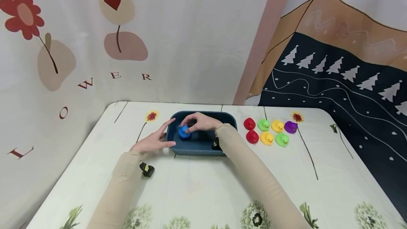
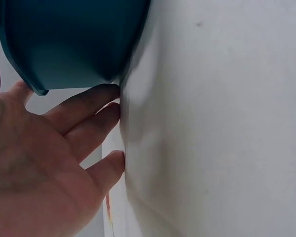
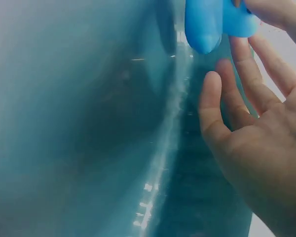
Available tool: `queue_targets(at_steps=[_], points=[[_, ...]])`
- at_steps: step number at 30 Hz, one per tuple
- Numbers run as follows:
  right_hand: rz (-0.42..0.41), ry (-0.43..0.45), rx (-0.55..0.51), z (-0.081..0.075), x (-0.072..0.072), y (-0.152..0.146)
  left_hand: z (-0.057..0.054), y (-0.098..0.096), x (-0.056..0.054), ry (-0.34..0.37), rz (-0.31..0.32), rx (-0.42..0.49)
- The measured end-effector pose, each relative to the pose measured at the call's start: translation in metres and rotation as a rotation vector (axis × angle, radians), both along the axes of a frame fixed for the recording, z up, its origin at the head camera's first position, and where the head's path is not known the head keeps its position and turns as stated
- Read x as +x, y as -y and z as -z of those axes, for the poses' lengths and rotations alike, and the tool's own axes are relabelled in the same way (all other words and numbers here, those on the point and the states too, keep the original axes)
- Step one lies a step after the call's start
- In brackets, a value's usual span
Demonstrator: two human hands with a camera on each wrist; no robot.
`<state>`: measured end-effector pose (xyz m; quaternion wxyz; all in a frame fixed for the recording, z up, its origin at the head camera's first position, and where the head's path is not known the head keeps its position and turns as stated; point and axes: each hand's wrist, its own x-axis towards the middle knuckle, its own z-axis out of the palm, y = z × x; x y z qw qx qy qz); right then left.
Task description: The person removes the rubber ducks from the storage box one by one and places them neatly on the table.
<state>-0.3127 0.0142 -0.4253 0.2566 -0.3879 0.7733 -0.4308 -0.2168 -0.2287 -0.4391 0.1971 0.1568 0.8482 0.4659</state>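
A dark blue rectangular bin (image 1: 203, 152) sits toward the back of the table. Inside its left part is a blue rubber duck (image 1: 184, 132), which my right hand (image 1: 203, 122) pinches between thumb and fingertips. The right wrist view shows the blue duck (image 3: 203, 24) at the top, with the other fingers extended loosely below it. My left hand (image 1: 153, 142) rests at the bin's left end, thumb and index finger spread along the rim. In the left wrist view, its remaining fingers (image 2: 89, 106) reach down beside the bin's outer wall (image 2: 69, 54).
Right of the bin stand several rubber ducks in two rows: red (image 1: 249, 123), green (image 1: 263, 125), yellow (image 1: 277, 126) and purple (image 1: 290, 127) ones among them. A flower-patterned cloth (image 1: 190, 186) covers the table. Printed curtains (image 1: 190, 45) hang behind it.
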Motion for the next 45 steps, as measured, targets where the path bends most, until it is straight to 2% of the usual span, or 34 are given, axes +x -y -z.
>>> queue_targets(at_steps=[8,20,27,34,45], points=[[-0.003,0.019,-0.074,-0.010,-0.002,-0.007,0.000,-0.001,0.001,0.015,-0.007,0.002],[0.017,-0.002,-0.116,-0.030,0.006,-0.024,-0.001,-0.001,0.002,0.024,-0.008,0.007],[0.053,-0.031,-0.106,-0.041,0.009,-0.034,0.000,0.000,0.002,0.036,-0.017,-0.009],[0.094,-0.021,-0.109,-0.046,0.012,-0.046,-0.002,-0.001,0.001,0.039,-0.020,-0.008],[0.102,-0.043,-0.116,-0.055,0.016,-0.072,0.000,0.000,0.001,0.034,-0.017,0.010]])
